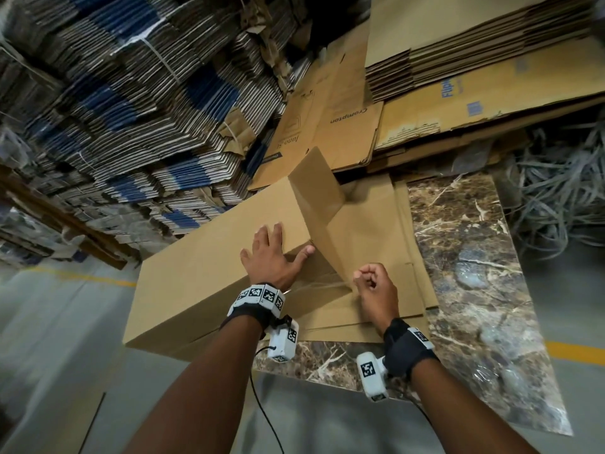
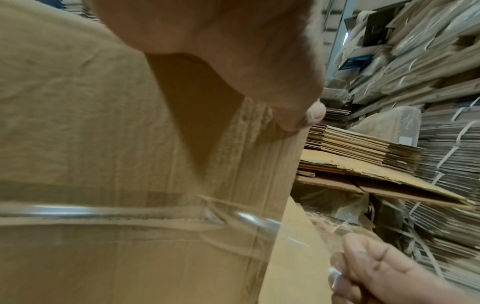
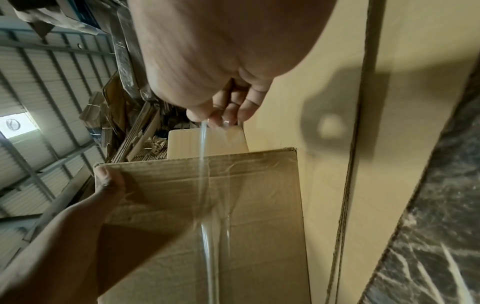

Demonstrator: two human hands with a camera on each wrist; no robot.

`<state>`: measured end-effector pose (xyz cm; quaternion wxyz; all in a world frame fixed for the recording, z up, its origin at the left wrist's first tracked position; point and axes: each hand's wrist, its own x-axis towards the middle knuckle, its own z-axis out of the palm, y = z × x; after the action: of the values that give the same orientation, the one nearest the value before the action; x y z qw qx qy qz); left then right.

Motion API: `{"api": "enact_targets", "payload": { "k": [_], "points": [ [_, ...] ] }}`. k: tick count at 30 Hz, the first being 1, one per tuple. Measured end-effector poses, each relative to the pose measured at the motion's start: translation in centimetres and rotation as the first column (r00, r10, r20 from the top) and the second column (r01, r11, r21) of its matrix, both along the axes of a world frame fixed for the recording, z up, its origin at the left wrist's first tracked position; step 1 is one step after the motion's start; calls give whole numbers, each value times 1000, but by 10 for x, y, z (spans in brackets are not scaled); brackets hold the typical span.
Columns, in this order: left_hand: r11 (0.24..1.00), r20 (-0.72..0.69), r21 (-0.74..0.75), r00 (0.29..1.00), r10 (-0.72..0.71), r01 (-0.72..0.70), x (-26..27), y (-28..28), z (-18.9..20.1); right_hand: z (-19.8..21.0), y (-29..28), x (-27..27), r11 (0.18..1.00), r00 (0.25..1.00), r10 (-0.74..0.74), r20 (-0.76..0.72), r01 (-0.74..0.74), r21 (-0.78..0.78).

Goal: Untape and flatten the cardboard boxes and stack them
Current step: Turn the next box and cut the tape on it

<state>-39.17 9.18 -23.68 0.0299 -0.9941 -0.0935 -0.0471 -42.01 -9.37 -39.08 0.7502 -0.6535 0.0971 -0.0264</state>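
Observation:
A long brown cardboard box [image 1: 209, 257] lies on its side over flattened cardboard sheets [image 1: 389, 244]. A flap [image 1: 314, 188] at its far end stands open. My left hand [image 1: 271, 253] presses flat on the box's top by the near end, with its thumb [image 3: 109, 185] spread onto the end face. My right hand [image 1: 373, 283] pinches a strip of clear tape [image 1: 320, 285] and holds it stretched away from that end face. The same tape [image 3: 207, 205] runs down the end seam, partly lifted. In the left wrist view the tape [image 2: 249, 220] leads to the right hand [image 2: 376, 273].
The sheets rest on a marble-patterned table [image 1: 474, 257]. Tall bundles of flattened cartons [image 1: 131, 109] rise on the left. More flat boxes [image 1: 474, 60] are stacked at the back right. A tangle of grey plastic straps [image 1: 563, 191] lies to the right. Grey floor [image 1: 49, 355] lies below.

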Motion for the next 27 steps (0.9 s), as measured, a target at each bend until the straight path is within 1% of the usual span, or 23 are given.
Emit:
{"api": "enact_targets", "payload": {
  "k": [2, 4, 6, 10, 12, 13, 15, 17, 18, 19, 21, 22, 25, 27],
  "points": [
    [999, -17, -3, 999, 33, -33, 5, -8, 1, 3, -5, -1, 1000, 1000, 27, 4, -27, 6],
    [999, -43, -1, 998, 54, -54, 8, -13, 2, 7, -10, -4, 998, 998, 65, -27, -65, -12],
    [998, -72, -10, 995, 64, -65, 10, -15, 3, 6, -14, -5, 985, 989, 140, -55, -145, -92],
    [995, -135, -56, 988, 71, -80, 16, -16, 6, 4, -17, -14, 916, 942, 335, -19, -331, -228],
    [995, -186, -71, 981, 54, -68, 17, -13, 9, 4, -15, -19, 905, 938, 347, -18, -339, -258],
    [996, -210, -82, 977, 29, -47, 17, -10, 11, 3, -13, -21, 910, 946, 325, -17, -317, -266],
    [990, -247, -134, 967, -64, 32, 15, 5, 17, -1, -7, -23, 917, 964, 264, -19, -257, -306],
    [961, -257, -242, 946, -199, 137, 8, 31, 26, 4, 2, -29, 901, 972, 229, -54, -233, -367],
    [937, -247, -293, 933, -264, 188, 1, 46, 30, 9, 7, -33, 905, 975, 209, -75, -222, -364],
    [923, -229, -305, 923, -310, 235, -6, 62, 33, 16, 12, -38, 925, 978, 190, -85, -207, -319],
    [932, -217, -211, 916, -339, 295, -24, 95, 36, 29, 21, -48, 981, 986, 145, -82, -154, -116],
    [941, -221, -162, 918, -328, 297, -35, 110, 35, 34, 27, -52, 991, 989, 128, -80, -130, -17],
    [965, -227, -89, 938, -262, 248, -71, 161, 28, 43, 43, -61, 978, 990, 106, -98, -85, 193],
    [985, -212, -49, 962, -175, 168, -98, 201, 21, 51, 55, -67, 952, 990, 105, -89, -74, 296]
  ]
}}
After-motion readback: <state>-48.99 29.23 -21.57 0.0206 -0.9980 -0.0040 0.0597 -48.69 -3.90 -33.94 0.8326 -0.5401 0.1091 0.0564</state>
